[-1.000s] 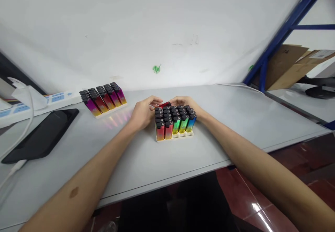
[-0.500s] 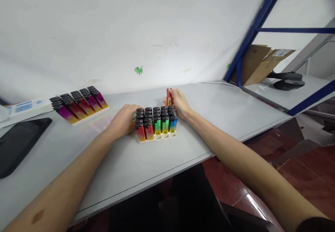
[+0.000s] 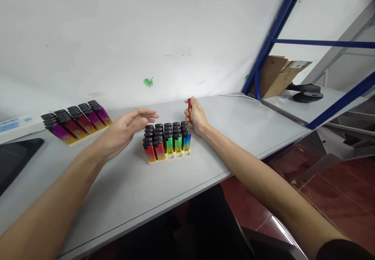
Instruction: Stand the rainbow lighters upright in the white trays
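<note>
On the grey table stands a white tray [image 3: 152, 162] filled with rows of black-topped lighters. Its front row shows two red lighters [image 3: 154, 151], two green lighters [image 3: 173, 143] and a blue lighter [image 3: 186, 140]; several slots along the front right edge are bare. My right hand [image 3: 198, 115] is closed around a red lighter [image 3: 189, 104] just behind the tray's right corner. Fingers stretched out and holding nothing, my left hand [image 3: 124, 129] hovers at the left of the tray, apart from it.
Farther left, a second tray [image 3: 88, 137] holds purple and red lighters. Beside it are a dark phone-like slab [image 3: 17, 158] and a white power strip [image 3: 26, 125]. The wall closes off the back. Blue frame posts [image 3: 272, 33], cardboard boxes [image 3: 275, 76] and a black device [image 3: 307, 94] are at right.
My left hand has come off the tray's left side, moving up and left with its fingers opening out. The right hand still holds the red lighter. The view has shifted slightly.
</note>
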Available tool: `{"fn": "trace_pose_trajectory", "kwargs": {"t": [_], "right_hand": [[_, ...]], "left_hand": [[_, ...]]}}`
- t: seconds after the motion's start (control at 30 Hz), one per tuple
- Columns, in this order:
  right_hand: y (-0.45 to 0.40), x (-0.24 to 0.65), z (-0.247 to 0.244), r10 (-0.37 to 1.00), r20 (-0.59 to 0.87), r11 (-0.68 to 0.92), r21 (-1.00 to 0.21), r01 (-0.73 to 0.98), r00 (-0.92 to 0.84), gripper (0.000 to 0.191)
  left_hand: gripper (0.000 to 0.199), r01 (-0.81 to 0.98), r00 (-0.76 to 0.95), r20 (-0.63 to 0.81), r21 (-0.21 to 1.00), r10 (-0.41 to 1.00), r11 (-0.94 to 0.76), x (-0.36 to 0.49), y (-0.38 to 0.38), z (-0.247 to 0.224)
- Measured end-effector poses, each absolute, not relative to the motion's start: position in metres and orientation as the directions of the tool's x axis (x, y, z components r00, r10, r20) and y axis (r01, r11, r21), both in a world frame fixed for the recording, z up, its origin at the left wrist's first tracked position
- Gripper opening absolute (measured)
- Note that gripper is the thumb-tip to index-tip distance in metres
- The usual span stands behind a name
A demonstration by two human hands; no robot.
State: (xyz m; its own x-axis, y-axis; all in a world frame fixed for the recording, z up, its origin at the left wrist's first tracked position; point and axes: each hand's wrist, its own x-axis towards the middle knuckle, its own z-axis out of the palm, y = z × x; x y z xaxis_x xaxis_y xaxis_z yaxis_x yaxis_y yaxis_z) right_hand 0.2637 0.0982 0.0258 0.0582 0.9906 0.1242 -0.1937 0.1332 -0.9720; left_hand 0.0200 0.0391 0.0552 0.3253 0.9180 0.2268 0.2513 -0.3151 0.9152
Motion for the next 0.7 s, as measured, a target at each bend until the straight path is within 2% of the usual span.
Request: {"fn": "trace_pose_trajectory", "kwargs": {"t": [0.1, 0.2, 0.47, 0.7], "right_hand": [[0.0980, 0.2646, 0.0255, 0.997, 0.070, 0.070, -0.972, -0.223, 0.008, 0.056], [0.0985, 0.2645, 0.0248, 1.000, 0.012, 0.010, -0.979, -0.201, -0.012, 0.058], [0.0951, 0.2637, 0.0284, 0.999, 0.034, 0.033, -0.993, -0.117, -0.005, 0.048], [0.0950, 0.2633, 0.0250, 0.999, 0.046, 0.048, -0.995, -0.092, 0.023, 0.056]], "left_hand": [[0.068, 0.247, 0.553, 0.042, 0.945, 0.832, -0.212, 0.0154, 0.0325, 0.0594], [0.079, 0.238, 0.633, -0.056, 0.963, 0.772, -0.125, 0.0142, 0.0296, 0.0587], [0.077, 0.186, 0.659, -0.075, 0.980, 0.748, -0.066, 0.0160, 0.0306, 0.0551], [0.079, 0.140, 0.700, -0.057, 0.988, 0.712, -0.058, 0.0156, 0.0306, 0.0545]]}}
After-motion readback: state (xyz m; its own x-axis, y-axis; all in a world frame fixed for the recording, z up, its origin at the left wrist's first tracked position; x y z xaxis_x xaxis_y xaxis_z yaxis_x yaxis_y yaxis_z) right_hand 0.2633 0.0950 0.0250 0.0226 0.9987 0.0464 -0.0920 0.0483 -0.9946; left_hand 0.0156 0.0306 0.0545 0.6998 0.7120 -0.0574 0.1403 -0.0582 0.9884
